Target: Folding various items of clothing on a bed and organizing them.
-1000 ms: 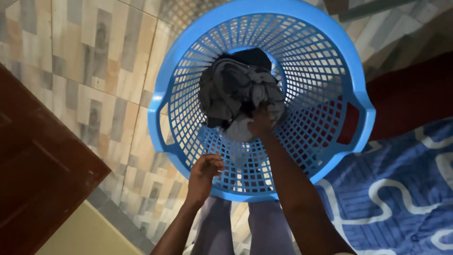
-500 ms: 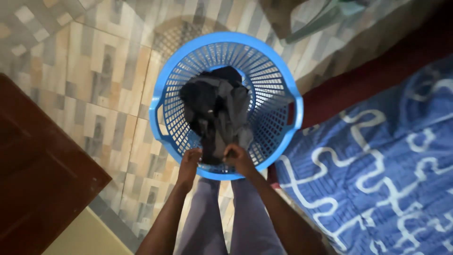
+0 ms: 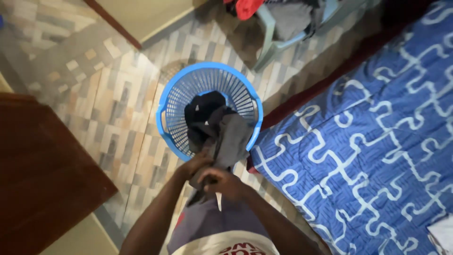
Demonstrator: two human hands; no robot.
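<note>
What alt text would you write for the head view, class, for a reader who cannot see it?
Both hands, left hand and right hand, grip a dark grey cloth garment lifted above a round blue plastic lattice basket on a patterned tile floor. A blue puzzle-patterned bedsheet lies beside it.

No packages, labels, signs or screens are appearing anywhere in the view; only a white object's corner (image 3: pixel 442 232), kind indeterminable, is showing at the lower right edge.

One blue laundry basket (image 3: pixel 166 113), two hands (image 3: pixel 194 165) (image 3: pixel 222 182), one grey garment (image 3: pixel 229 139), one plastic chair (image 3: pixel 273 33), one blue bedspread (image 3: pixel 368 141)
</note>
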